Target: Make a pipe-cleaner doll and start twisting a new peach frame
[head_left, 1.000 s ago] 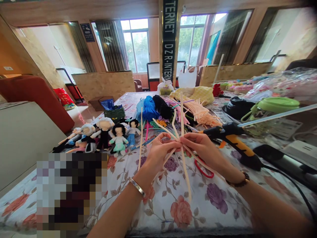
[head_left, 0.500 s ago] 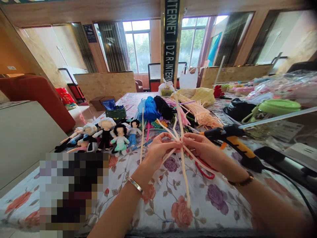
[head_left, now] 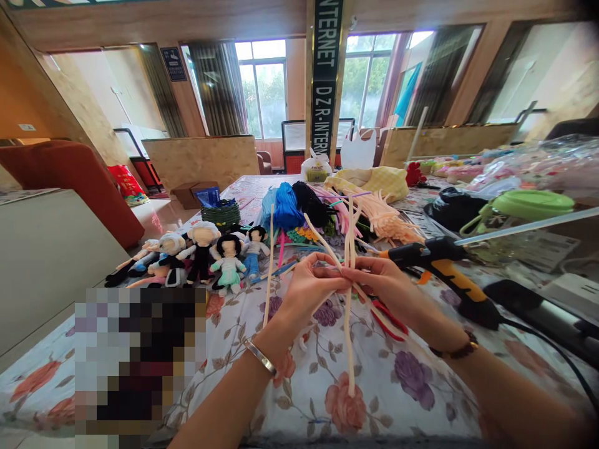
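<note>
Several cream pipe cleaners cross in front of me, held above the flowered tablecloth. My left hand pinches them near the crossing with thumb and forefinger. Close against it, my right hand grips the same bundle from the other side, fingers closed. Some stems point up and away, one hangs down toward me, and another slants to the lower right under my right hand. The crossing itself is partly covered by my fingertips. A single cream pipe cleaner lies left of my left hand. Red handles show beneath my right wrist.
Small pipe-cleaner dolls lie at the left. Bundles of blue stems, black stems and peach stems lie behind my hands. At the right are a glue gun with its cord and a green-lidded jar.
The upward stems have swung closer together, and the stem that stuck out at the lower left no longer shows. Both hands have shifted slightly right, still holding the bundle.
</note>
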Tool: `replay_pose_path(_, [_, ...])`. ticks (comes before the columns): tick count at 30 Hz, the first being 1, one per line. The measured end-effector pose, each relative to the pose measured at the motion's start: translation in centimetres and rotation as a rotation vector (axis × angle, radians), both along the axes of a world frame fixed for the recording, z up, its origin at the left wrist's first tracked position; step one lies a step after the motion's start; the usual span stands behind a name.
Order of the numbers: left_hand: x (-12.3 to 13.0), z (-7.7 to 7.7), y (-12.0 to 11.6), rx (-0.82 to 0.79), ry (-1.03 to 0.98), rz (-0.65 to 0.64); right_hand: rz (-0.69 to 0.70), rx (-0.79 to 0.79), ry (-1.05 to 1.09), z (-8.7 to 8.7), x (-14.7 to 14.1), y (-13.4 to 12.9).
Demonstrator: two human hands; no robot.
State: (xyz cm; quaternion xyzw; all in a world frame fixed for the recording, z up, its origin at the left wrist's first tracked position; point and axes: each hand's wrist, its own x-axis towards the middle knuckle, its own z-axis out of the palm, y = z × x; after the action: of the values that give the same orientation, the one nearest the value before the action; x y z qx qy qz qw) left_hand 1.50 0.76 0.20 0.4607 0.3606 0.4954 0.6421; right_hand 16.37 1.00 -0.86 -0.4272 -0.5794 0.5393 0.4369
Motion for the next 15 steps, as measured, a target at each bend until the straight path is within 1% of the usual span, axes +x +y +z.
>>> replay_pose_path(3, [0.06, 0.01, -0.09, -0.001, 0.011, 0.029, -0.025, -0.041, 0.037, 0.03, -0.14, -0.13])
replay_pose_path(6, [0.08, 0.03, -0.07, 0.005, 0.025, 0.046, -0.038, -0.034, 0.038, 0.08, -0.19, -0.25])
replay_pose_path(12, [0.0, 0.45, -0.14, -0.028, -0.003, 0.028, 0.003, -0.077, 0.05, 0.54, -0.09, -0.39])
replay_pose_path(15, [-0.07, 0.63, -0.19, -0.048, -0.054, 0.021, -0.009, -0.052, 0.066, 0.79, -0.19, -0.48])
